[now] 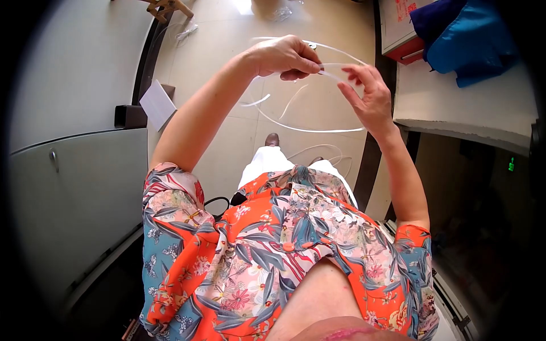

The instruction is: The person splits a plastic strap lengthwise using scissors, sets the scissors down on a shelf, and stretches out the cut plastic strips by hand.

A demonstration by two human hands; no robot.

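Observation:
My left hand [287, 58] is closed in a pinch on a narrow white strip [304, 131], thin and flexible like a plastic band or ribbon. The strip curls in wide loops around and below both hands, in front of my legs. Just right of the pinch, my right hand [369, 94] has its thumb and curled fingers apart, close to the strip where it leaves the left fingertips. Whether those fingers touch the strip I cannot tell, as they are slightly blurred. Part of the loop passes behind the right hand and is hidden.
Pale floor tiles [227, 149] lie below, with thin cord on them near my shoes [272, 139]. A grey cabinet [85, 199] stands on the left beside a white box [158, 105]. Blue cloth [472, 42] hangs at upper right over a red-edged box [404, 54]. A wooden stool [165, 8] is at the top.

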